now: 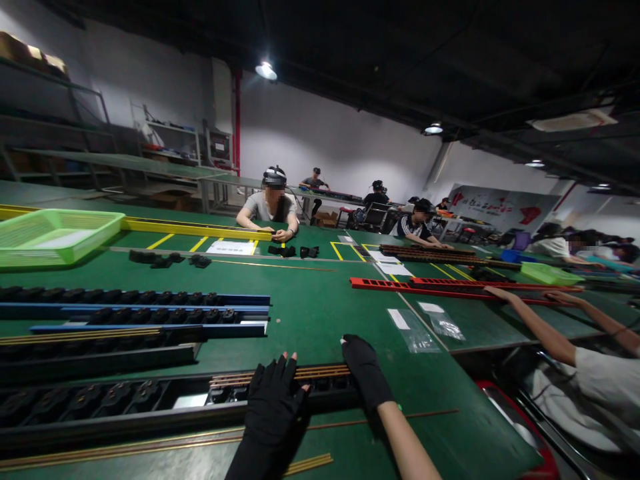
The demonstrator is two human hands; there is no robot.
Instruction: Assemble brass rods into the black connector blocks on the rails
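My left hand (275, 403), in a black fingerless glove, lies over a long black rail (200, 415), its fingers spread across thin copper-coloured rods (230, 380). My right hand (365, 367), also gloved in black, rests at the rail's right end with its fingers bent down over the rod ends; what its fingertips hold is hidden. Dark knobbed blocks (85, 402) sit inside the rail on the left. Long brass rods (150, 445) lie on the table in front of the rail, and short ones (313, 461) lie near my left wrist.
Behind the rail are blue rails (220, 331) with black blocks. A green basket (95, 230) and a yellow rail (200, 229) lie farther left. Plastic bags (417, 337) and red rails (380, 285) lie to the right. One person (273, 207) sits opposite; another's arms (545, 333) reach in from the right.
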